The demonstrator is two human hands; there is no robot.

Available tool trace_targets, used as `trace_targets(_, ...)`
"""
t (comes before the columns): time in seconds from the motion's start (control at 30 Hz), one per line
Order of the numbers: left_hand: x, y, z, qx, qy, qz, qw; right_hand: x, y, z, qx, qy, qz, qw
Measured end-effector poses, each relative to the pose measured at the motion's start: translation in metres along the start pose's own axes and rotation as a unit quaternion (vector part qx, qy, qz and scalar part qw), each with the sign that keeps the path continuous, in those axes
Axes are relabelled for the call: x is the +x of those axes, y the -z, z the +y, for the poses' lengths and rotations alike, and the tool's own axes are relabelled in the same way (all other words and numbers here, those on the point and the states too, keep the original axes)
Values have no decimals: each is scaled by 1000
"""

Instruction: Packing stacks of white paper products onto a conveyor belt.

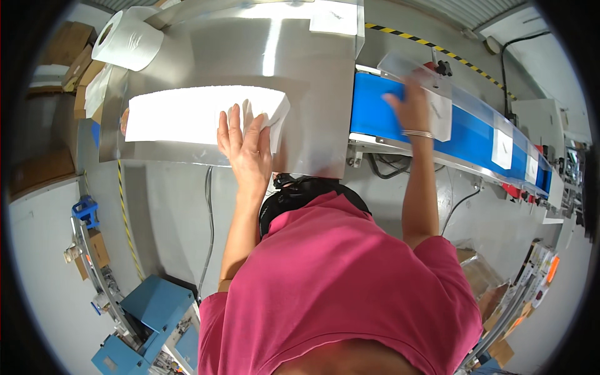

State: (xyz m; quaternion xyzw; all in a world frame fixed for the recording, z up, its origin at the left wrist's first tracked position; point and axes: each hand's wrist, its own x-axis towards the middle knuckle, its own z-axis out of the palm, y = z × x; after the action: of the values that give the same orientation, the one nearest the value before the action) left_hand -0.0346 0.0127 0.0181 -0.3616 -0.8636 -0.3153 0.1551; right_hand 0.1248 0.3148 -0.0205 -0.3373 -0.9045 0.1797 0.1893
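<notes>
A long stack of white sheets (181,115) lies on the steel table. My left hand (245,144) rests on its right end with fingers stretched and spread. Over the near end of the blue conveyor belt (369,109) is my right hand (412,106), a bracelet on its wrist. Motion smears its fingers, though the thumb stands apart. Right beside it, partly behind the hand, a white sheet (441,115) with a small grey mark is on the belt. Whether the hand touches that sheet, I cannot tell.
Further along the belt lie more white sheets (502,149), beside a clear guard (469,94). A big white roll (128,40) stands at the steel table's (312,94) far left corner. Another white sheet (333,17) is at its far right. Cables (209,219) hang below.
</notes>
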Motion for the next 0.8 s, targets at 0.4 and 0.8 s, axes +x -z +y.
trace_targets(0.4,4,6,-16,22,22,-37,999,1,-50,-80,437,-85,-300,843)
trace_targets(0.8,5,3,-16,-16,10,-11,1000,-2,-3,-10,-5,-28,-9,1000)
